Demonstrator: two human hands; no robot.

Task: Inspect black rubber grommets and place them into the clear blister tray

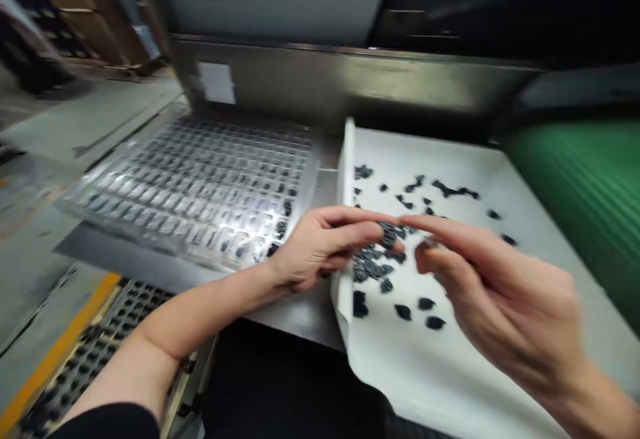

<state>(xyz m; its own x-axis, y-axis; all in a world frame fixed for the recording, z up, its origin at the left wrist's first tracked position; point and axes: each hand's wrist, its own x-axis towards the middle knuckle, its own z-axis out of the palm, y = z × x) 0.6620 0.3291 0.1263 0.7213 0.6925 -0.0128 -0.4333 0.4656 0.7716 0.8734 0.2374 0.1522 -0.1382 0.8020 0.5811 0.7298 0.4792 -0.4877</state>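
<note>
At far left, a yellow bar (60,352) edges the space below the steel table (300,319). On the table lies a clear pocketed tray (307,192); dark pieces sit in several pockets of its right-hand columns. Next, the left hand (317,246) reaches over the near wall of a white tray (400,366), thumb and fingers pinched narrow around a small dark piece (388,234). This piece lies at the fingertips, on the side facing the right hand (505,292) and turned away from the pocketed tray; its long axis seems to stand roughly upright, though blur leaves this uncertain. The left hand is the nearer to the pockets, the white wall standing between piece and tray. Under the fingers, loose dark pieces (370,267) cluster against that wall, others scattered beyond. The right hand comes in opposite, its index tip meeting the left's; whether it grips anything I cannot tell. Bare white surface opens toward the near edge; a green surface (585,199) bounds the far right.
</note>
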